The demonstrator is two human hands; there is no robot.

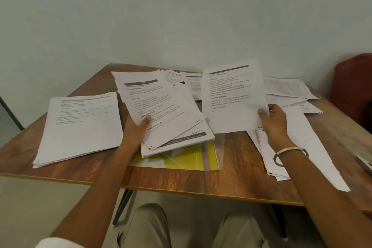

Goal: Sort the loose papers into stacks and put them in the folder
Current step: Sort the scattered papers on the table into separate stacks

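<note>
Left hand (136, 127) grips a sheaf (159, 104); right hand (271, 121) pinches one sheet (233, 96). Yellow folder (181, 157) lies at 6 o'clock on desk (237, 159). Best match headings, then square edges before stacking.

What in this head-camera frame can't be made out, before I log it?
- Yellow folder, head view: mostly covered by the middle paper stack; open or closed is unclear.
- Body text on the sheet held by the right hand: too small and blurred.
- Grey object at the right edge: cut off, unidentifiable.
- Far papers: partly hidden behind the held sheets.
</note>
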